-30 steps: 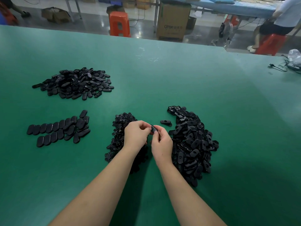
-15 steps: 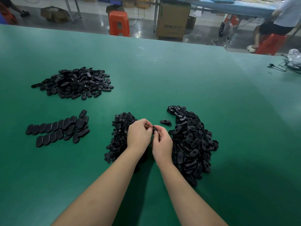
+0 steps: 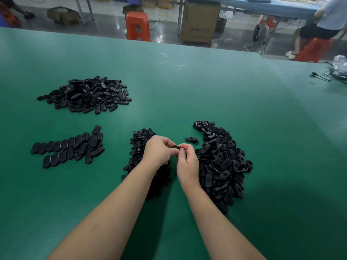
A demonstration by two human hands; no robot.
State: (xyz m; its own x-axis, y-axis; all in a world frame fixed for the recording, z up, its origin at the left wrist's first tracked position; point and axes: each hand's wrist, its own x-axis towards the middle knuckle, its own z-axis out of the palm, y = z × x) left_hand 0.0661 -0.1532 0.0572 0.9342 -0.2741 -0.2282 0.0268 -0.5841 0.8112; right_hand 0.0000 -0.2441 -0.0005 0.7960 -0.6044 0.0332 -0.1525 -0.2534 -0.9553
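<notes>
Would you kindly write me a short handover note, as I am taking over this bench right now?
Hands: the left hand and the right hand both pinch one black part between their fingertips, above the green table.
Stock: the pile of small pieces lies under the left hand. The pile of oval shells lies beside the right hand, with one loose shell apart from it.
Done, it seems: rows of closed ovals laid out at the left, and a far heap behind them.
Left: finish the part in hand, probably set it with the rows, then work through both near piles, which are large.
</notes>
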